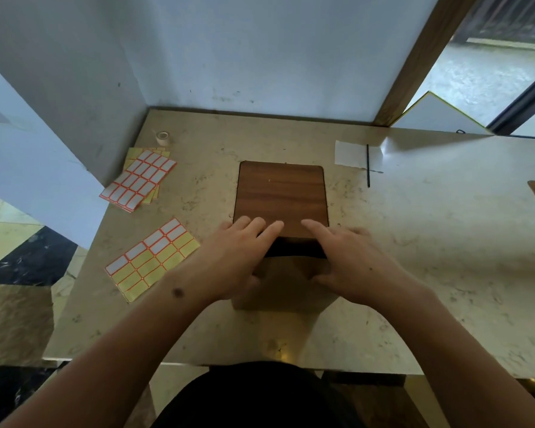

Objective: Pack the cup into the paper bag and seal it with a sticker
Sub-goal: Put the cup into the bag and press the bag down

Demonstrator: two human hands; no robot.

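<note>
A brown paper bag stands on the marble table, close to the front edge, and its dark mouth faces up. My left hand grips the bag's left top corner, with the fingers over the far rim and the thumb on the near face. On the right top corner my right hand holds the bag the same way. No cup shows; the inside of the bag is dark. A partly used sticker sheet lies to the left of the bag.
A dark wooden board lies flat just behind the bag. A stack of sticker sheets and a small tape roll sit at the back left. White paper with a thin black stick lies at the back right.
</note>
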